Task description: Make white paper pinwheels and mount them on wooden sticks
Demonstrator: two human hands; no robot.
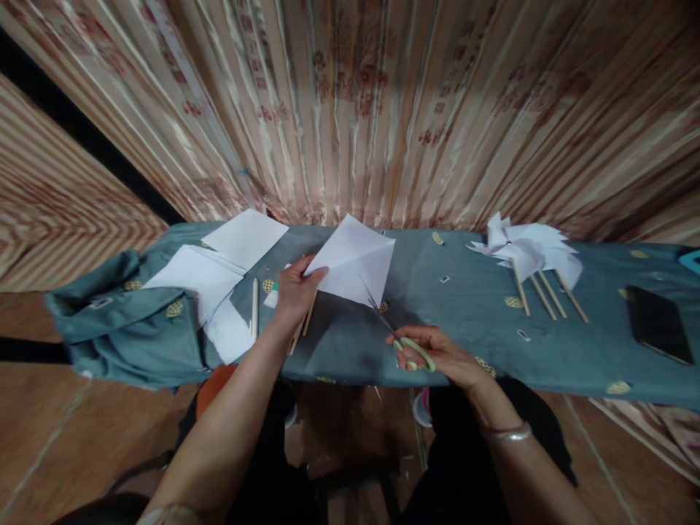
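My left hand (pixel 298 292) pinches the left corner of a square white sheet of paper (pixel 355 259), lifted above the cloth and turned like a diamond. Fold lines cross the sheet. In my right hand (pixel 432 354) is a pair of scissors (pixel 413 354) with pale green handles, my fingers in the loops. The scissor blades reach up to the lower edge of the sheet and look slightly apart; whether they have cut into it is hard to make out. Several wooden sticks (pixel 309 313) lie partly hidden below my left hand.
Loose white paper sheets (pixel 194 273) lie at the left beside a white pen-like stick (pixel 254 310). Several paper pinwheels (pixel 530 248) on wooden sticks rest at the right, near a dark phone (pixel 659 323). A green patterned cloth (pixel 437 292) covers the narrow table; a curtain (pixel 350 109) hangs behind.
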